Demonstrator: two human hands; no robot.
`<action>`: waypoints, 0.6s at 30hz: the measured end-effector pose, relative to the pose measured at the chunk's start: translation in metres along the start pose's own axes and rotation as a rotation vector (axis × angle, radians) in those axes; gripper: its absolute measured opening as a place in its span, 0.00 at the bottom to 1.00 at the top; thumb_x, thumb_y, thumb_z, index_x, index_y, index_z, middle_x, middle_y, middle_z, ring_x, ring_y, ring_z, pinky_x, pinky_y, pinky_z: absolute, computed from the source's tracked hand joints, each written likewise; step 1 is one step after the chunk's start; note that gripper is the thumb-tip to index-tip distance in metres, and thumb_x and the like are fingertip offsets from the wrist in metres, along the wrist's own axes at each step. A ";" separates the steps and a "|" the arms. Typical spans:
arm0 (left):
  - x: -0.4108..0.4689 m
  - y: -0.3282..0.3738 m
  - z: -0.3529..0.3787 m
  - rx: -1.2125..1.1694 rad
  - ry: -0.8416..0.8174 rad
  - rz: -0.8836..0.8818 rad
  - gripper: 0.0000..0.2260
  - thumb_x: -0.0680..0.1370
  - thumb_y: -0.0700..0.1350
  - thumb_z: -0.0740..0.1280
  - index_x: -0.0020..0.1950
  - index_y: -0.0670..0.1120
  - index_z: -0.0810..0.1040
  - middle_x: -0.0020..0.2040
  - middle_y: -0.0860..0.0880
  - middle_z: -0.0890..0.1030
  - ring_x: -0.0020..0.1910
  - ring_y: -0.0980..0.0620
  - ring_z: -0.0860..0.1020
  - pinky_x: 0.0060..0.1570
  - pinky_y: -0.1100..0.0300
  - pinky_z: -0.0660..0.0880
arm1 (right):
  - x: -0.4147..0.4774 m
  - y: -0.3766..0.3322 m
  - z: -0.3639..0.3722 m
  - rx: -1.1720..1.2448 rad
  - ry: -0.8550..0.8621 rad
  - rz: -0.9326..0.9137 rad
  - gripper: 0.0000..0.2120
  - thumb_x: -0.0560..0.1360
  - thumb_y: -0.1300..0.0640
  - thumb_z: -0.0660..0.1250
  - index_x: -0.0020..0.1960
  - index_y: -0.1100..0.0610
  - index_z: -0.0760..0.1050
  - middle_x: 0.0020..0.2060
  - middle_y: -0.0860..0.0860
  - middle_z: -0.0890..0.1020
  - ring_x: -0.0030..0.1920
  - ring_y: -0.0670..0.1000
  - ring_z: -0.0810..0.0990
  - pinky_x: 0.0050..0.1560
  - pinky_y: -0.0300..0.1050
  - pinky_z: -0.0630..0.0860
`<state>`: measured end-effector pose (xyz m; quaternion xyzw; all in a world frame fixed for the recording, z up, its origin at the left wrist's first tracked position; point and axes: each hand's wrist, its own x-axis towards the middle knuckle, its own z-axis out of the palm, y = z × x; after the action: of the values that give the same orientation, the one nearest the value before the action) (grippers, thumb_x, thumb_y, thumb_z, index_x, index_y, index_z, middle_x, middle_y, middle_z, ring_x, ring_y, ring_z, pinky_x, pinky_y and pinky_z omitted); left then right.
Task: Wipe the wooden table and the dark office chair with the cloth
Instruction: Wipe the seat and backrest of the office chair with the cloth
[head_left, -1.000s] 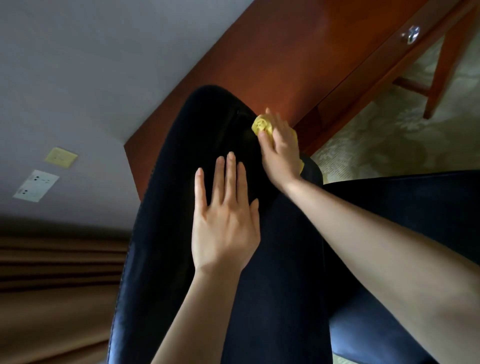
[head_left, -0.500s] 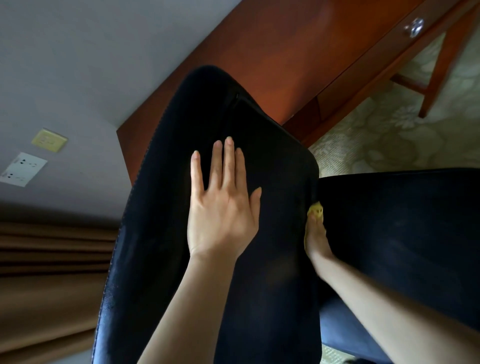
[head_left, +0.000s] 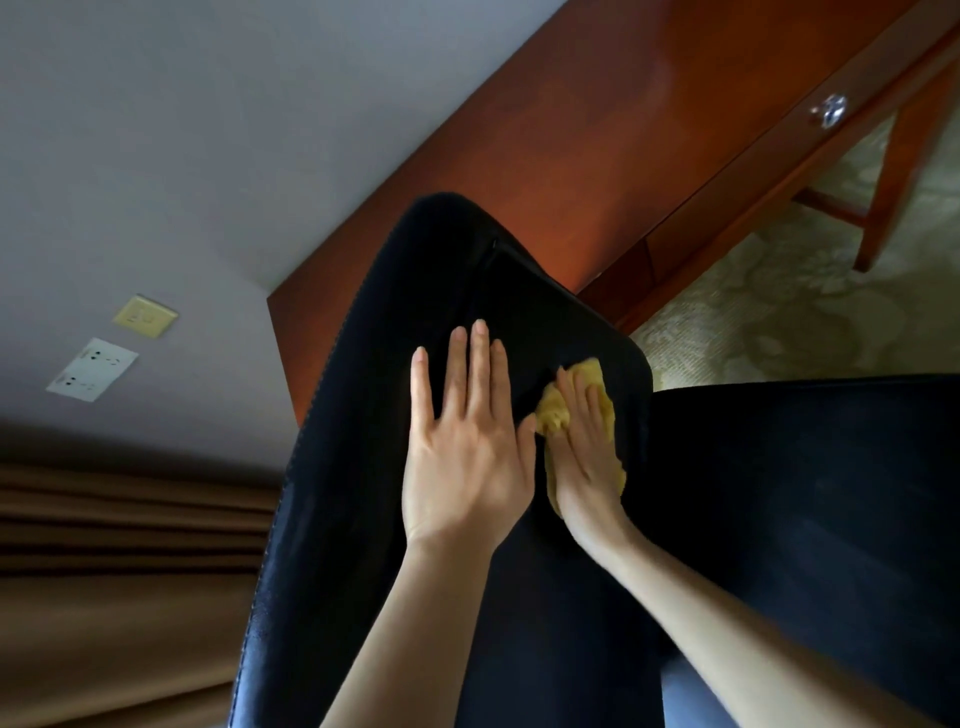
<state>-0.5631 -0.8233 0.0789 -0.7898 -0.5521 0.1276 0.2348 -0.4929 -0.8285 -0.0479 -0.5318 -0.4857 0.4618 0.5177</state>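
Observation:
The dark office chair fills the middle of the head view, its backrest tilted toward me and its seat to the right. My left hand lies flat on the backrest, fingers together, holding nothing. Beside it, my right hand presses a crumpled yellow cloth against the backrest near its right edge. The cloth shows above and on both sides of the hand. The reddish wooden table stands behind the chair, against the wall.
A drawer with a silver knob runs along the table's front. A table leg stands on patterned carpet at right. Two wall sockets and a brown curtain are at left.
My right hand with the cloth went from the backrest's top down past its right edge, then came back up onto the backrest face beside my left hand. My left hand stayed flat.

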 end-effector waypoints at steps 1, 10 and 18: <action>0.000 0.000 0.000 -0.001 0.004 0.001 0.29 0.81 0.55 0.42 0.77 0.40 0.52 0.77 0.41 0.52 0.77 0.44 0.50 0.73 0.43 0.41 | 0.014 -0.006 -0.001 -0.014 -0.013 -0.039 0.21 0.84 0.56 0.46 0.72 0.43 0.44 0.73 0.37 0.46 0.76 0.44 0.39 0.76 0.51 0.39; 0.003 -0.003 0.002 -0.016 0.019 0.009 0.28 0.80 0.54 0.48 0.77 0.42 0.55 0.76 0.40 0.59 0.75 0.43 0.57 0.73 0.43 0.45 | 0.123 -0.058 -0.003 -0.181 0.055 -0.313 0.24 0.79 0.52 0.50 0.75 0.52 0.59 0.75 0.53 0.61 0.77 0.52 0.53 0.76 0.51 0.48; 0.004 -0.004 0.000 -0.002 0.017 0.019 0.24 0.80 0.54 0.50 0.75 0.47 0.62 0.75 0.39 0.61 0.75 0.42 0.59 0.73 0.41 0.47 | 0.162 0.005 -0.031 -0.032 0.160 -0.082 0.20 0.80 0.48 0.52 0.61 0.56 0.75 0.55 0.50 0.77 0.59 0.49 0.71 0.63 0.45 0.63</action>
<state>-0.5650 -0.8179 0.0816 -0.7962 -0.5427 0.1226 0.2376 -0.4455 -0.6702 -0.0501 -0.5549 -0.4712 0.3886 0.5648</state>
